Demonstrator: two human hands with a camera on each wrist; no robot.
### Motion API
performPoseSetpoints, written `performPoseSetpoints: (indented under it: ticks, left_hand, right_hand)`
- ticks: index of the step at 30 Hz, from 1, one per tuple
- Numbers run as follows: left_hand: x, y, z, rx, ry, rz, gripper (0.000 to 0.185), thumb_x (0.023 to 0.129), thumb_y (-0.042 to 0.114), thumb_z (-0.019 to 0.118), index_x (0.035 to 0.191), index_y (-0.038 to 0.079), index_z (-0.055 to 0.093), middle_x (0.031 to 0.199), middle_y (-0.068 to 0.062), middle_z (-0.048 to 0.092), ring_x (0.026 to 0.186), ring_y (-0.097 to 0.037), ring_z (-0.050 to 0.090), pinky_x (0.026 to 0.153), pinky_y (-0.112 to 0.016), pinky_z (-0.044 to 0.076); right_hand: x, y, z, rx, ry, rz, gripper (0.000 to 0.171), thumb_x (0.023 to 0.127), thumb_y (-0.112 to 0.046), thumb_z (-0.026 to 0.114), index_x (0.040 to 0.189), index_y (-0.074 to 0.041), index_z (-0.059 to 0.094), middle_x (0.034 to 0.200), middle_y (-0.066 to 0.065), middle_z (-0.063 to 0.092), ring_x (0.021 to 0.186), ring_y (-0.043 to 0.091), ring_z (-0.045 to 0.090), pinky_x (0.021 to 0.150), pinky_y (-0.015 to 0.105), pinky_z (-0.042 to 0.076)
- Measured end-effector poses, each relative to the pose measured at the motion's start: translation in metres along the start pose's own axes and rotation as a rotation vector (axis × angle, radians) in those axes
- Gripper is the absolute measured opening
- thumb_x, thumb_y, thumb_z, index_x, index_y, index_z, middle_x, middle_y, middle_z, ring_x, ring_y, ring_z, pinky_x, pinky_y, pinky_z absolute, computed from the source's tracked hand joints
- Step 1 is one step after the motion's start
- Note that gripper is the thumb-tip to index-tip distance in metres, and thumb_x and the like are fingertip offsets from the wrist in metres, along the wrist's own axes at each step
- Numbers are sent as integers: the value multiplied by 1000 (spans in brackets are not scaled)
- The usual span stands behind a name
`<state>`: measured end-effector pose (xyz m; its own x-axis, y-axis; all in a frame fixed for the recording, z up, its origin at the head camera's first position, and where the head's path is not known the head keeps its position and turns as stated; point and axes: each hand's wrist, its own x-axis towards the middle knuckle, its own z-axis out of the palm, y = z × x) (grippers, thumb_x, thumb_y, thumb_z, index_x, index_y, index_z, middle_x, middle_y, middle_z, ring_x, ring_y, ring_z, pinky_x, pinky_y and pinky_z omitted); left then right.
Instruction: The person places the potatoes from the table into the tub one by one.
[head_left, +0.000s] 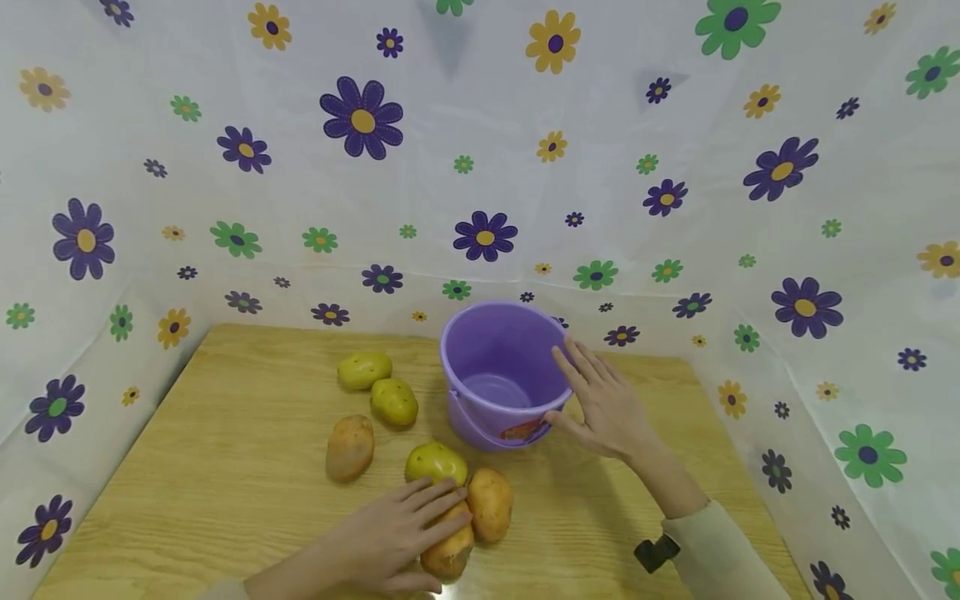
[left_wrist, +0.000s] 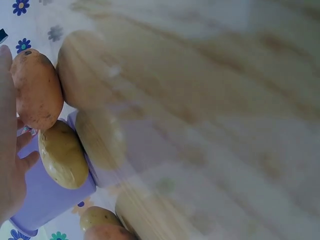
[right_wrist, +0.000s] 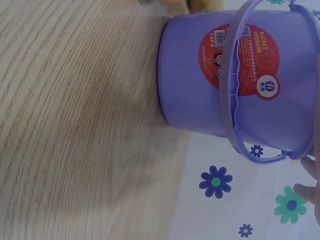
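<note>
Pale beige right sleeve (head_left: 723, 554), small black block (head_left: 656, 553) at its end, pale left sleeve (head_left: 227, 591)

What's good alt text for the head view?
A left hand reaches over a brown potato while a right hand is at the rim of a purple bucket. Five other potatoes lie on the wooden table, with a flower-print sheet behind.

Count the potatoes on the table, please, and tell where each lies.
6. Two yellow-green potatoes and, nearer, one brown potato lie left of the bucket; another yellow-green and two brown ones cluster by the left hand, which may hide more.
</note>
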<state>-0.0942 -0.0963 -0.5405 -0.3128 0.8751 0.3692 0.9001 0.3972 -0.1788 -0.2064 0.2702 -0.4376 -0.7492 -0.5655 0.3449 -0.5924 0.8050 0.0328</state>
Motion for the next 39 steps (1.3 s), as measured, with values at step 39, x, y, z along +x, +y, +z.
performPoseSetpoints:
  ticks: [39]
  left_hand:
    - [7,6,2,31,-24,26,81,81,74,71,143,24,58,147,-6,62,135,-23,61,116,-41,50]
  right_hand:
    - [1,1,-2,16,-36,24,95,100,-79,31,167,-11,30,174,18,28,160,40,32,128,59,34]
